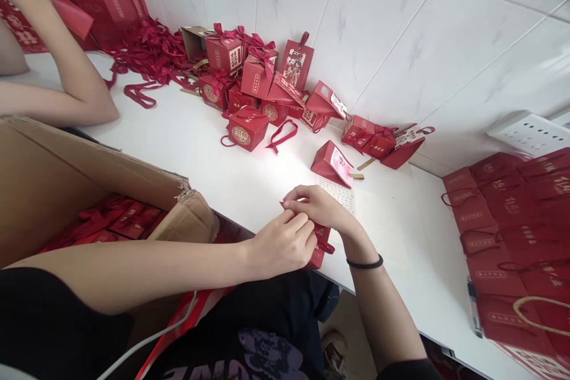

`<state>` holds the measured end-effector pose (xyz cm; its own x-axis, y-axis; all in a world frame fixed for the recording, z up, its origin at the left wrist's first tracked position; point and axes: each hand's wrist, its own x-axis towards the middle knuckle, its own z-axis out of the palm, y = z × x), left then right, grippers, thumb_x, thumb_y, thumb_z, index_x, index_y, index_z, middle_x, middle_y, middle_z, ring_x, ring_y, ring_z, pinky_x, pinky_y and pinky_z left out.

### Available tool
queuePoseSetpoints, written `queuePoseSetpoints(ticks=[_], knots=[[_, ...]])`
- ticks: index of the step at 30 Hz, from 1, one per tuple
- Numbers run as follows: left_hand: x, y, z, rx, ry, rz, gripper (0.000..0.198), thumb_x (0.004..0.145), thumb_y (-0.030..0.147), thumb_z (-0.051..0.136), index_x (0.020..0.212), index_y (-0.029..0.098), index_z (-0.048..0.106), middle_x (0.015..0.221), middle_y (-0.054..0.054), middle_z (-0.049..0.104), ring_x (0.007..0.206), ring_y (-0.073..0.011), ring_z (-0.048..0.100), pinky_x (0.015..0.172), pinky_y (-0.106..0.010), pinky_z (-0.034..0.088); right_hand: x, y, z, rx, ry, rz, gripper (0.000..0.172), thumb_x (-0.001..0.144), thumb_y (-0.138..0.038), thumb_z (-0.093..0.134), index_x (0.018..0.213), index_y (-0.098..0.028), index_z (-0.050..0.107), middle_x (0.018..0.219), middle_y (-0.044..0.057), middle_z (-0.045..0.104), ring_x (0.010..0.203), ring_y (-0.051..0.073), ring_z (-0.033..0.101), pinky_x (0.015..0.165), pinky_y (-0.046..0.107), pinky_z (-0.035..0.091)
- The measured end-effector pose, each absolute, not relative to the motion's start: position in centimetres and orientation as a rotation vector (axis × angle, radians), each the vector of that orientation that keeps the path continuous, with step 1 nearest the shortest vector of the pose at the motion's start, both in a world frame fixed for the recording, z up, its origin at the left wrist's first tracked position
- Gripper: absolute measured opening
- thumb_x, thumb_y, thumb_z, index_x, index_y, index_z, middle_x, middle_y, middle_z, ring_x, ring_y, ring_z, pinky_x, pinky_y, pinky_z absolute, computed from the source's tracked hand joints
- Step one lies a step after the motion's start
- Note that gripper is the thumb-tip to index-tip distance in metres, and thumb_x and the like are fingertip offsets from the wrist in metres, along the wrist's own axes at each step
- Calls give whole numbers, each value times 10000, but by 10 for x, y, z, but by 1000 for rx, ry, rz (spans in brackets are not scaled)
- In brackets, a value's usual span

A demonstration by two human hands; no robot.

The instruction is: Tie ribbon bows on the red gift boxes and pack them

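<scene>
At the near edge of the white table [205, 148], both my hands close on one small red gift box [319, 244]. My left hand [281, 244] wraps round the box from the left. My right hand [317, 206], a black band on its wrist, pinches a red ribbon or flap at the box's top. Most of the box is hidden under my fingers. A flat red box piece [335, 164] lies just beyond my hands.
Several finished red boxes [249, 74] with bows are heaped against the tiled wall, with loose red ribbons [149, 53] at the back left. An open cardboard carton [71, 184] of red flat packs sits left. Red paper bags [512, 231] are stacked right. Another person's arm [53, 71] rests far left.
</scene>
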<state>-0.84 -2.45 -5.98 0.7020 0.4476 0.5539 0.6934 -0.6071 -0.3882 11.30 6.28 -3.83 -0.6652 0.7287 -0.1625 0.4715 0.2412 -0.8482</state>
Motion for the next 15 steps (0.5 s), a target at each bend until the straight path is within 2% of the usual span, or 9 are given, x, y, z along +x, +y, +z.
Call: queuePoseSetpoints(ticks=[3,8,13,15], knots=[[-9,-21,-61,-2328,-859,-604,192,798,29,463,655,128,542,617,-43,562,605,-173,535,637,-329,469,122,63,-44,-1096,-2060,1485,192,779,-344,613,738,-158,633,748,18,655,732,160,598,683,276,455],[-11,-16,-61,-2417,-858,-626,190,818,46,462,670,134,541,640,-43,565,630,-174,542,690,-335,478,125,60,-49,-1193,-1989,1312,228,790,-379,584,715,-164,591,756,34,653,741,179,600,701,300,453],[-14,-14,-60,-2535,-906,-516,213,822,16,412,702,122,552,664,-65,556,639,-187,537,590,-308,448,120,59,-52,-1157,-1910,1325,209,823,-359,543,728,-174,557,770,50,681,767,187,641,715,301,479],[-15,-14,-61,-2557,-919,-511,217,839,26,400,733,114,568,684,-78,568,675,-198,543,605,-317,445,120,59,-54,-1151,-1863,1348,211,830,-363,540,733,-175,544,766,58,689,750,191,652,700,304,488]])
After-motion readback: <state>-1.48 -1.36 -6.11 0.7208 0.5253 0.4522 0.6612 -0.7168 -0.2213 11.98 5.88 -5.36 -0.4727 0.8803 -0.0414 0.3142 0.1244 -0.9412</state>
